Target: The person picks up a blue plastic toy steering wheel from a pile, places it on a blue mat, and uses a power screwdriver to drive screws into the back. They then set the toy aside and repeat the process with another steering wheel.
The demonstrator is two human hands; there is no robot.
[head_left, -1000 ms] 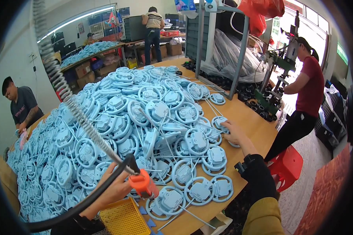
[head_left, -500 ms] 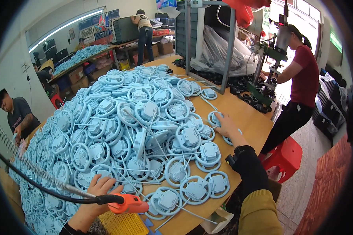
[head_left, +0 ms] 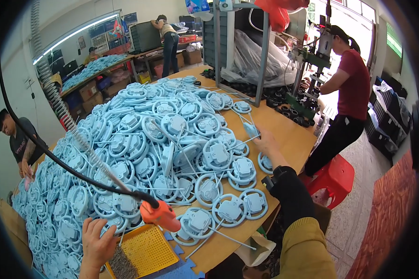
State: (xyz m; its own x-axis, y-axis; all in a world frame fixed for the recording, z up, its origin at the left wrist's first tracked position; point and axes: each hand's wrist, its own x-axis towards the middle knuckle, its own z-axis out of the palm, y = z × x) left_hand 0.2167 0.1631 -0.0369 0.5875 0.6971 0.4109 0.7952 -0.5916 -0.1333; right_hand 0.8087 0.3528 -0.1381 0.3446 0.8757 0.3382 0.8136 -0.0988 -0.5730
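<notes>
My right hand (head_left: 268, 147) is closed on the edge of a pale blue toy steering wheel (head_left: 250, 130), which is tilted up off the table on the right of a big heap of such wheels (head_left: 125, 122). Low at the left, my left hand (head_left: 97, 244) has its fingers curved and apart beside a yellow perforated tray (head_left: 157, 251). Small grey pieces, apparently screws (head_left: 122, 264), lie in the tray's left part. An orange-red power screwdriver (head_left: 160, 215) hangs over the tray on its black cable and coiled spring, with neither hand on it.
Several wheels lie along the front of the wooden table (head_left: 284, 135). A metal frame (head_left: 262, 60) stands on its far side. At right, a person in red (head_left: 354, 83) works at a green press (head_left: 317, 58), near a red stool (head_left: 333, 179). Another person (head_left: 23, 144) is at far left.
My right hand has taken hold of a wheel and tilted it up. My left hand has moved down and left, away from the screwdriver, which now hangs free and lets more of the tray show.
</notes>
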